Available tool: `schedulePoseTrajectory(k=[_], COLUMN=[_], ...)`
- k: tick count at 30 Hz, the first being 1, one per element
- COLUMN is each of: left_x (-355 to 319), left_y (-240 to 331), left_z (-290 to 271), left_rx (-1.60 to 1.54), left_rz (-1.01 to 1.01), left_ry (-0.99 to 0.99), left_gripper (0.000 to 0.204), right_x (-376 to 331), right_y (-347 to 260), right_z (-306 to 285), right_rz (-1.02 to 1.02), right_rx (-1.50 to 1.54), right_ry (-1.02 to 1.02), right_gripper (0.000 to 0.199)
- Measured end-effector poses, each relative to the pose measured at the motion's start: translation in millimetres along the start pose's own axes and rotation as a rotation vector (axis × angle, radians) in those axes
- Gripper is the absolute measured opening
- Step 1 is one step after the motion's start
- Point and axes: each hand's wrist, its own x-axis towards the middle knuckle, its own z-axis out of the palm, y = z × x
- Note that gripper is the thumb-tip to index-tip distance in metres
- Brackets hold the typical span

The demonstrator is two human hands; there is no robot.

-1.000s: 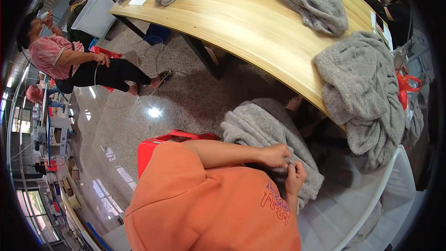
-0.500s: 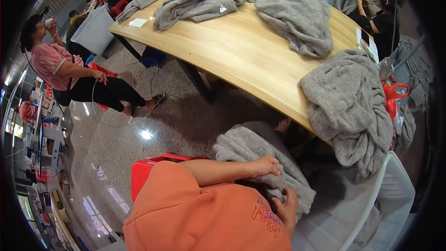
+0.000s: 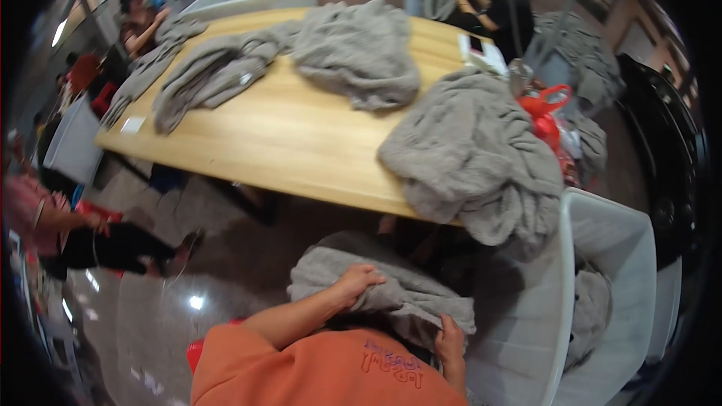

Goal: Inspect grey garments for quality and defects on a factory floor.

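Note:
A grey knit garment (image 3: pixel 320 272) lies bunched across my lap, below the table's near edge. My left hand (image 3: pixel 359 284) is closed on its upper part, with the fingers curled over the fabric. Near the garment's right end, my right hand (image 3: pixel 450 340) pinches the edge between thumb and fingers. Between my hands the knit is stretched into a fold, and its lower side is hidden against my orange top.
A wooden table (image 3: pixel 248 139) ahead bears several heaps of grey knitwear (image 3: pixel 470 143). At my right stands a white plastic bin (image 3: pixel 605 225) with grey fabric inside. A red plastic bag (image 3: pixel 545 105) is beyond the near heap. Co-workers sit at the far side; a person in pink stands left.
My view has swung to the right, showing more of the white bin. My right hand has gone from loosely spread fingers to pinching the garment's edge. My left hand keeps its hold.

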Motion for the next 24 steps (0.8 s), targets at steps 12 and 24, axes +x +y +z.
schedulePoseTrajectory(k=[12,24], left_x=[-2.7,-0.1], left_y=[-30.6,-34.9], left_z=[32.1,13.8], left_rx=[0.345,0.262], left_rz=[-0.07,0.003], left_ry=[-0.263,-0.292], left_gripper=[0.014,0.01], right_x=[28.4,36.7], right_y=[-75.7,-77.6], right_z=[7.7,19.1], right_rz=[-0.612,-0.551], right_rx=[0.244,0.13], right_ry=[0.073,0.151], right_gripper=[0.029,0.026])
